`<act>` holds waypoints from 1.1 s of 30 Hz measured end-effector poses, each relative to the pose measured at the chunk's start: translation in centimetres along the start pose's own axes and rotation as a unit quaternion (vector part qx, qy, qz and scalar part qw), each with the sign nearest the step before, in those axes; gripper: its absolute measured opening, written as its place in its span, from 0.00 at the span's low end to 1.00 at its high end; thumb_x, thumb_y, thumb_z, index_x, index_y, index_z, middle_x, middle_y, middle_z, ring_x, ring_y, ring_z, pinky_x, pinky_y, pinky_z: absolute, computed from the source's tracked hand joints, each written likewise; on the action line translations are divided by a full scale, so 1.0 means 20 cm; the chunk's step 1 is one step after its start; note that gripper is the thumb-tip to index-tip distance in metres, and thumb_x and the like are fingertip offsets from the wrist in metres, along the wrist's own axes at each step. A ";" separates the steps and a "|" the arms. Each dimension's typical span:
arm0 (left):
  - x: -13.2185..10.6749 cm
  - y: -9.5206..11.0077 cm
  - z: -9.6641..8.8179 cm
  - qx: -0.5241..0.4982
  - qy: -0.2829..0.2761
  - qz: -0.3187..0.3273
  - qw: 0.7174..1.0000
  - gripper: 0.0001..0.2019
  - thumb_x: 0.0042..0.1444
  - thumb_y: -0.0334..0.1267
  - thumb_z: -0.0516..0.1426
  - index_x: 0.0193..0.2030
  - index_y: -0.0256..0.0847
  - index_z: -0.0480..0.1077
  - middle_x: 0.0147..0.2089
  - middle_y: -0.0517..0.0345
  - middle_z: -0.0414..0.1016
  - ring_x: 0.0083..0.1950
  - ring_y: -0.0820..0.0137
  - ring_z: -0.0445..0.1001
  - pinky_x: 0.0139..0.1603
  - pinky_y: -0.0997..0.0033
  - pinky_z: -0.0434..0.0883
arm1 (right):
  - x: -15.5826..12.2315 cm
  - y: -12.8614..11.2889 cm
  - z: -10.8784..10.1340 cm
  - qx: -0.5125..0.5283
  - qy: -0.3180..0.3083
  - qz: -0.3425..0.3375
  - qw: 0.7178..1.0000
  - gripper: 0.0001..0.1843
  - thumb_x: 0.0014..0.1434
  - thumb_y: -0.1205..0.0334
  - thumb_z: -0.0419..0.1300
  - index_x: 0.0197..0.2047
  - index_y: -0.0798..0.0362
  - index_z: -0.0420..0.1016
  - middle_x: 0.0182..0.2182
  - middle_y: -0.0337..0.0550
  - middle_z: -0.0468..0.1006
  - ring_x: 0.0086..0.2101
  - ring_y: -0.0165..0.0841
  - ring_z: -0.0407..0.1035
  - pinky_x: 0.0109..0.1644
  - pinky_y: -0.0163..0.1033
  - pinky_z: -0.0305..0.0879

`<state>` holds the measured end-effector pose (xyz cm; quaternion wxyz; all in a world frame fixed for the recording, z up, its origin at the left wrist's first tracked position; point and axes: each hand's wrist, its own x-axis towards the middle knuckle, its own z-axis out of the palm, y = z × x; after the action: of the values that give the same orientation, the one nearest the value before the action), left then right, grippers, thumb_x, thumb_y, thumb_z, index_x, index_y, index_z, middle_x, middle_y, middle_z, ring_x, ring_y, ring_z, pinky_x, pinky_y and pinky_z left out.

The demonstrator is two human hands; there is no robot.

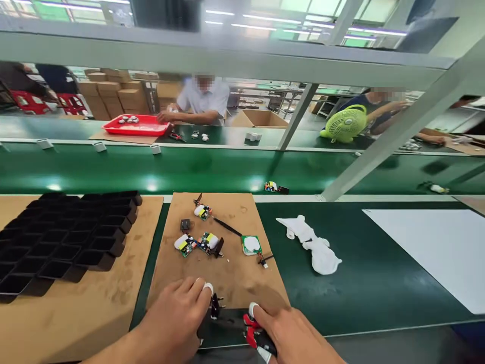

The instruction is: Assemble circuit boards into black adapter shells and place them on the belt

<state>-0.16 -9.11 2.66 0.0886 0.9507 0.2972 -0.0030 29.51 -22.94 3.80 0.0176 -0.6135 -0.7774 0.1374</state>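
My left hand (176, 316) is closed around a small black plug part (215, 306) with metal pins sticking out to the right. In my right hand (293, 333) is a pair of pliers (255, 334) with red and black handles; their jaws are hard to make out. White covers sit on some fingertips. Beyond both hands lies a brown cardboard sheet (238, 278). On it are small circuit boards (185, 245) with white and yellow parts, a black square piece (185, 225), and a green board with a white disc (251, 244), with a dark strip running toward it.
Rows of black open boxes (79, 242) stand at left. To the right lie a crumpled white item (322, 255) and a white sheet (435, 247). Behind runs a green conveyor (189, 167) carrying a circuit board (272, 187). A slanted metal post (364, 156) rises right; co-workers sit opposite.
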 end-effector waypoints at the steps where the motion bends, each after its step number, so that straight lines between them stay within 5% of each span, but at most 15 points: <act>1: -0.05 -0.05 -0.02 0.003 0.059 -0.034 0.998 0.17 0.46 0.23 0.64 0.41 0.45 0.70 0.38 0.57 0.84 0.39 0.58 0.85 0.38 0.68 0.76 | -0.01 0.07 -0.03 0.004 -0.001 0.015 1.000 0.18 0.58 0.73 0.62 0.48 0.44 0.79 0.38 0.42 0.89 0.32 0.44 0.84 0.34 0.40 0.73; 4: -0.15 -0.17 -0.16 0.026 0.245 -0.129 0.961 0.10 0.60 0.28 0.60 0.37 0.48 0.63 0.29 0.66 0.74 0.25 0.66 0.74 0.27 0.71 0.64 | -0.05 0.32 -0.12 -0.029 0.074 0.104 0.991 0.21 0.57 0.77 0.57 0.47 0.45 0.79 0.38 0.48 0.90 0.34 0.45 0.86 0.37 0.42 0.72; 6: -0.15 -0.16 -0.24 0.011 0.303 -0.064 0.951 0.06 0.61 0.33 0.59 0.40 0.48 0.65 0.32 0.62 0.77 0.29 0.63 0.78 0.31 0.68 0.68 | -0.05 0.43 -0.17 -0.041 0.073 0.118 0.989 0.15 0.58 0.76 0.57 0.39 0.44 0.74 0.30 0.43 0.85 0.28 0.45 0.81 0.34 0.42 0.67; 8: -0.08 -0.07 -0.28 -0.013 0.256 -0.010 0.967 0.09 0.58 0.29 0.57 0.37 0.49 0.62 0.30 0.63 0.75 0.27 0.64 0.76 0.30 0.66 0.66 | -0.02 0.42 -0.20 -0.028 0.046 0.105 0.993 0.14 0.60 0.75 0.58 0.41 0.44 0.71 0.32 0.41 0.83 0.29 0.42 0.79 0.34 0.41 0.64; 12: 0.04 0.04 -0.21 -0.049 0.252 -0.027 0.966 0.07 0.59 0.32 0.57 0.37 0.48 0.63 0.29 0.62 0.74 0.28 0.63 0.75 0.30 0.65 0.66 | 0.06 0.26 -0.18 -0.028 0.006 0.089 0.996 0.14 0.63 0.75 0.57 0.37 0.44 0.63 0.31 0.37 0.76 0.26 0.37 0.71 0.31 0.40 0.54; 20: 0.14 -0.16 0.03 -0.202 0.202 0.011 0.958 0.08 0.62 0.41 0.62 0.40 0.47 0.66 0.33 0.63 0.77 0.30 0.67 0.75 0.33 0.69 0.70 | 0.09 0.22 -0.04 -0.058 0.109 0.086 0.989 0.18 0.59 0.82 0.58 0.40 0.46 0.67 0.41 0.45 0.75 0.38 0.42 0.72 0.40 0.42 0.59; 26: 0.25 -0.10 0.17 -0.225 0.228 0.160 0.934 0.13 0.57 0.36 0.64 0.39 0.48 0.61 0.35 0.59 0.76 0.34 0.62 0.75 0.34 0.66 0.69 | 0.15 0.19 -0.10 0.035 0.046 0.136 0.989 0.14 0.65 0.77 0.62 0.39 0.46 0.67 0.37 0.37 0.75 0.32 0.36 0.71 0.36 0.38 0.59; 33: 0.23 -0.14 0.26 -0.269 0.255 0.146 0.917 0.14 0.60 0.36 0.65 0.44 0.48 0.63 0.37 0.59 0.78 0.34 0.63 0.76 0.35 0.67 0.69 | 0.19 0.16 -0.18 0.104 0.025 0.139 0.985 0.11 0.70 0.62 0.66 0.34 0.47 0.73 0.36 0.39 0.80 0.33 0.36 0.74 0.40 0.37 0.67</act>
<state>2.27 -5.21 -3.19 0.2619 0.8922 0.1572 0.3327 32.31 -17.94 5.97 0.0812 -0.7135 -0.6657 0.2029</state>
